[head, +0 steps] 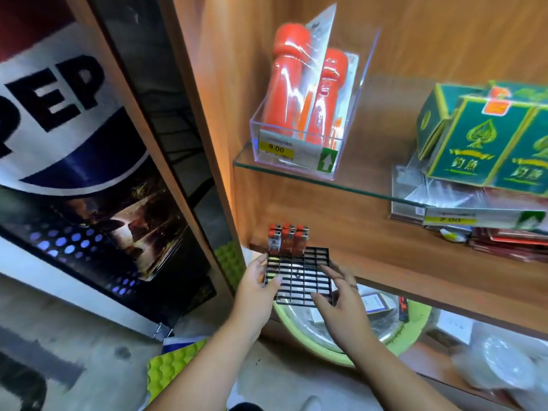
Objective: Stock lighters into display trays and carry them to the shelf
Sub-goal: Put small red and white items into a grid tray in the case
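A black grid display tray (299, 274) sits half on the left end of the wooden shelf (415, 280), its near part overhanging the edge. Several red lighters (287, 238) stand upright in its far left cells; the other cells hold nothing. My left hand (258, 280) grips the tray's left edge, thumb on top. My right hand (341, 304) holds the tray's near right corner, fingers spread along the right side and thumb on the front edge.
Above, a glass shelf (341, 183) carries a clear box of orange bottles (302, 93) and green card boxes (489, 137). Red packs (510, 241) lie on the wooden shelf to the right. Below sit a green-rimmed basin (415, 339) and a green foam pad (172, 369). A drinks cooler (74, 143) stands left.
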`<state>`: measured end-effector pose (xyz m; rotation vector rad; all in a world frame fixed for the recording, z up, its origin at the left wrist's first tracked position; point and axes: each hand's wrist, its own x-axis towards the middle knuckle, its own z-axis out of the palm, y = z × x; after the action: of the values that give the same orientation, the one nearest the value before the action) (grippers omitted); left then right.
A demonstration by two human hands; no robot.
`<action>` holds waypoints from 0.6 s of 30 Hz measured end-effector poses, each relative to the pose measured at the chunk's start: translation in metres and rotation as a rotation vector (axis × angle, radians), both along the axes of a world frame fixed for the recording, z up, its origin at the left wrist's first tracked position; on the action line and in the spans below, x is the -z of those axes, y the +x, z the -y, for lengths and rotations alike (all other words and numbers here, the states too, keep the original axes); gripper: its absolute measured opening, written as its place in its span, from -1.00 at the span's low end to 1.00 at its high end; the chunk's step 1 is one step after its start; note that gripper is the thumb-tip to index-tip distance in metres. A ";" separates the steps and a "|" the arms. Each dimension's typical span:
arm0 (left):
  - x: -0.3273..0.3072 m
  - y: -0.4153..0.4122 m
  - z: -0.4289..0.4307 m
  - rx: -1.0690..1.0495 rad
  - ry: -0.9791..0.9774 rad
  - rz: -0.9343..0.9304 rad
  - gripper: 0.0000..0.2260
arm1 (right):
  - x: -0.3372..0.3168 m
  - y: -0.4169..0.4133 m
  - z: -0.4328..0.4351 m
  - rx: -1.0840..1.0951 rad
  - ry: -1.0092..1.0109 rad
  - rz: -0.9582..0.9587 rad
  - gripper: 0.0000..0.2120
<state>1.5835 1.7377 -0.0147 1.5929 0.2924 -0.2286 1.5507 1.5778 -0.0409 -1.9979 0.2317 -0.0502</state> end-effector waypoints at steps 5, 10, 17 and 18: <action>0.014 0.011 -0.005 0.019 -0.023 -0.013 -0.60 | 0.007 -0.015 -0.005 0.112 0.059 -0.040 -0.59; 0.014 0.025 -0.013 0.030 -0.045 -0.006 -0.67 | 0.009 -0.014 -0.016 0.154 0.222 -0.097 -0.58; 0.018 0.037 -0.024 0.037 -0.066 -0.007 -0.71 | 0.004 -0.005 -0.031 0.214 0.124 -0.067 -0.44; 0.019 0.036 -0.027 0.061 -0.054 -0.004 -0.69 | 0.003 -0.003 -0.033 0.225 0.090 -0.064 -0.43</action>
<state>1.6200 1.7648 -0.0332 1.5491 0.2392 -0.2843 1.5479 1.6105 -0.0441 -1.8778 0.4913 -0.1170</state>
